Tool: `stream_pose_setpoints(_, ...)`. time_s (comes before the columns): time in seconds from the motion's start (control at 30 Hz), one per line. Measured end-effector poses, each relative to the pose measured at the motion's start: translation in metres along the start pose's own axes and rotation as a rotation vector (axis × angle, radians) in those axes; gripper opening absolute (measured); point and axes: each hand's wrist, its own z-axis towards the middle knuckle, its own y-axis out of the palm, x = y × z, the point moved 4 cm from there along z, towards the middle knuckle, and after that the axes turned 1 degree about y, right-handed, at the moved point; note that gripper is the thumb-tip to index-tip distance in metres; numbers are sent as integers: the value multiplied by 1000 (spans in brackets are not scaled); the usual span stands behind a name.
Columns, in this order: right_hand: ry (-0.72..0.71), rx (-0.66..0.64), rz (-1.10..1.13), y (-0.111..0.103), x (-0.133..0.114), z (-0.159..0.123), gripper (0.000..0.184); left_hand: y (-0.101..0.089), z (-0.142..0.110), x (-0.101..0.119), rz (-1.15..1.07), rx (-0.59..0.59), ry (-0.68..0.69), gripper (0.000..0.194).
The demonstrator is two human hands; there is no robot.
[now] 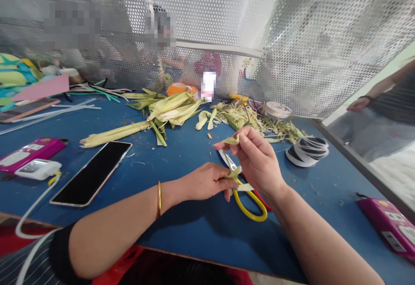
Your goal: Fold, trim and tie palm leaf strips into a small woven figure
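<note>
My left hand (pixel 210 182), a gold bangle on its wrist, pinches a small green piece of corn husk (pixel 234 173) low over the table. Slightly above and to the right, my right hand (pixel 259 157) grips a curled, pale strip of husk (pixel 231 140) between thumb and fingers. Beneath both hands lie scissors (pixel 250 216) with a yellow handle, their blades pointing away and partly covered. Something red shows beside the handle, mostly hidden. Beyond the hands are a heap of corn husks (pixel 175 107) and a pile of husk scraps (pixel 259 120).
On the blue table (pixel 181 233) lie a black-screened phone (pixel 94 174), a purple power strip (pixel 32 153) with a white plug, and another strip (pixel 389 222) at right. A ribbon roll (pixel 307 151) sits right. A perforated metal screen (pixel 214 12) borders the back; a person stands at right.
</note>
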Motion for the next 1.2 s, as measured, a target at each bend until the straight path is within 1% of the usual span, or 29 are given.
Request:
stream_pose_setpoints(0.1, 17, -41, -43, 3, 2, 0, 19, -1, -1, -1, -128, -7, -54, 27)
stream_pose_setpoints(0.17, 4, -43, -162, 0, 0, 1, 16, -5, -1, -2, -245, 16, -91, 28)
stream_pose_setpoints(0.2, -25, -5, -255, -6, -3, 2, 17, -8, -1, -2, -317, 33, -98, 29)
stream_pose_setpoints(0.23, -62, 69, -366, -13, -7, 3, 20, -11, -1, -2, -393, 56, -98, 31)
stream_pose_setpoints(0.3, -100, 255, -597, -31, -15, 6, 27, -16, -2, -2, -532, 108, -90, 34)
stream_pose_setpoints(0.33, -58, 317, -694, -39, -16, 7, 35, -19, -2, -2, -582, 135, -88, 35)
stream_pose_setpoints(0.37, 32, 304, -750, -44, -13, 10, 44, -21, -3, -2, -612, 161, -86, 36)
stream_pose_setpoints(0.4, 149, 238, -756, -46, -7, 12, 49, -23, -3, -2, -626, 185, -82, 36)
stream_pose_setpoints(0.43, 259, 174, -710, -46, 0, 12, 51, -24, -4, -1, -627, 199, -73, 36)
stream_pose_setpoints(0.5, 417, 82, -502, -38, 15, 10, 49, -25, -5, 0, -611, 191, -56, 38)
stream_pose_setpoints(0.57, 503, 34, -261, -26, 26, 5, 41, -23, -5, 1, -594, 139, -51, 40)
stream_pose_setpoints(0.63, 533, 48, -89, -16, 32, 1, 32, -21, -5, 1, -599, 81, -53, 42)
stream_pose_setpoints(0.7, 516, 101, -1, -13, 32, 0, 27, -20, -5, 0, -632, 59, -74, 47)
stream_pose_setpoints(0.73, 500, 127, 21, -14, 32, 0, 27, -20, -4, -1, -654, 66, -90, 51)
stream_pose_setpoints(0.8, 476, 149, 39, -15, 31, 0, 27, -22, -4, -2, -671, 116, -130, 60)
stream_pose_setpoints(0.87, 478, 149, 43, -16, 31, 0, 28, -25, -4, -3, -640, 183, -155, 62)
stream_pose_setpoints(0.93, 503, 138, 44, -15, 33, -2, 28, -27, -4, -1, -598, 222, -156, 56)
stream_pose_setpoints(1.0, 519, 127, 38, -13, 35, -2, 28, -28, -5, 1, -589, 236, -155, 49)
stream_pose_setpoints(1.07, 493, 146, 17, -13, 34, -3, 29, -27, -5, 2, -597, 242, -159, 41)
stream_pose_setpoints(1.13, 417, 219, -29, -16, 32, -2, 29, -26, -4, 2, -611, 242, -166, 35)
stream_pose_setpoints(1.2, 316, 320, -76, -20, 30, -2, 29, -25, -3, 0, -634, 231, -162, 33)
